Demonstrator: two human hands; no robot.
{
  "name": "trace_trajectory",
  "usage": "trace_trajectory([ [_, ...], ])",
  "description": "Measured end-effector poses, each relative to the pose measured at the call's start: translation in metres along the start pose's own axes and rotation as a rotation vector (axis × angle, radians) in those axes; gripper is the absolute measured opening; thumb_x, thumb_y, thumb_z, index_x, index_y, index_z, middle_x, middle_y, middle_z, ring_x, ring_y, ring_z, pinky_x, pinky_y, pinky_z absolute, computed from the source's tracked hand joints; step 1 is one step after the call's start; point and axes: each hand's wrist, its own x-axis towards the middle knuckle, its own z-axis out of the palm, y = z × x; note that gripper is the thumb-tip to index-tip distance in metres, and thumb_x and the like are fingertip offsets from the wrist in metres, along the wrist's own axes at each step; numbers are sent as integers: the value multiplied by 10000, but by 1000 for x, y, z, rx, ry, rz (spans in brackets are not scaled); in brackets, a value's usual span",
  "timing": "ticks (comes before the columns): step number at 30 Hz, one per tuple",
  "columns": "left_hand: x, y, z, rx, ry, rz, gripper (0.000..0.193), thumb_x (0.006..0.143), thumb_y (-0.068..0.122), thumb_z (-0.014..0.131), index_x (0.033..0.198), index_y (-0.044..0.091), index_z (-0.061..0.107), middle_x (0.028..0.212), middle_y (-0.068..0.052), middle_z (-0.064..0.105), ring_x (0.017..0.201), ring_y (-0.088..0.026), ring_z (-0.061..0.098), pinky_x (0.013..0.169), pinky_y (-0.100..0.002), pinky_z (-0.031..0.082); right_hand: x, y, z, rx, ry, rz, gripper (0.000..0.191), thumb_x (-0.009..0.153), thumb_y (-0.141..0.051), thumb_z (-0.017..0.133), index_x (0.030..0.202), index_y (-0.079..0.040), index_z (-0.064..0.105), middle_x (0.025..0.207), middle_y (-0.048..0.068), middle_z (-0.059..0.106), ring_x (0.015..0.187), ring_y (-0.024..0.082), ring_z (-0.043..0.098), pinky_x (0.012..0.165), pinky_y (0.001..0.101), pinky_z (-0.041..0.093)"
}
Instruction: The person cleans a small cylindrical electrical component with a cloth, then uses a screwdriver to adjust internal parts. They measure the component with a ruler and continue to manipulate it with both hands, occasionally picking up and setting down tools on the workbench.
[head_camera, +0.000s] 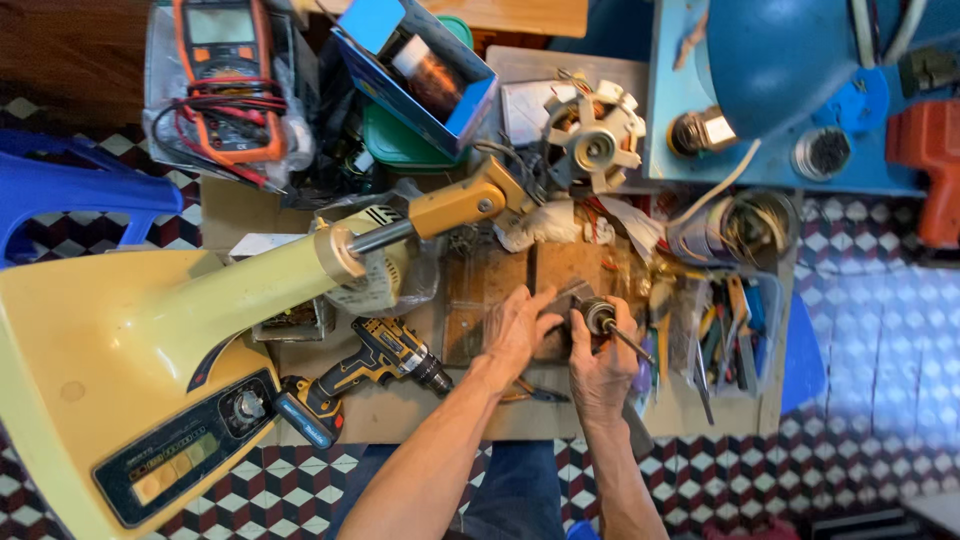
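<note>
Dark steel in the right hand (600, 365): fingers clamped round a motor rotor (600, 318), shaft pointing off to the right, over the workbench (400, 412). The left hand (517, 335) lies flat beside it, fingers spread, gripping nothing. The stator (592, 135) sits apart upbench and the yellow fan body (150, 330) is stripped, so reassembly looks undone.

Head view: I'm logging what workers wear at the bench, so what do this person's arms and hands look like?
Both forearms are bare up to the bottom edge of the picture, with no sleeves in view. The left hand and the right hand wear no gloves. No watch, ring or wristband shows. The fingers are uncovered.
</note>
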Motion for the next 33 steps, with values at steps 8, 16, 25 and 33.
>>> trace_trajectory([
  [8, -1, 2, -1, 34, 112, 57, 479, 774, 223, 863, 1226, 148, 726, 874, -144, 612, 812, -354, 628, 705, -468, 508, -11, 55, -3, 494, -97, 374, 407, 954, -158, 721, 1318, -25, 594, 1044, 93, 703, 894, 135, 667, 759, 303, 545],
  [16, 0, 4, 7, 42, 86, 73, 485, 774, 234, 848, 1238, 157, 729, 848, -140, 591, 768, -349, 626, 684, -464, 514, 5, 77, -23, 1197, -305, 737, 351, 962, -139, 669, 1259, 42, 623, 997, 71, 726, 745, 110, 626, 621, 237, 506],
  [25, 2, 5, 5, 91, -1, 58, 513, 829, 271, 816, 1311, 155, 683, 908, -137, 600, 809, -334, 632, 727, -447, 521, 16, 77, -25, 1362, -383, 751, 348, 1001, -163, 664, 1243, 86, 633, 898, 104, 689, 754, 135, 624, 656, 252, 521],
  [33, -2, 12, -15, -113, 58, 9, 629, 849, 203, 776, 1423, 56, 565, 1154, -147, 679, 1025, -276, 668, 895, -376, 539, 36, 74, -25, 1586, -454, 849, 423, 1006, -241, 647, 1275, 86, 642, 852, 74, 670, 740, 116, 602, 672, 245, 534],
])
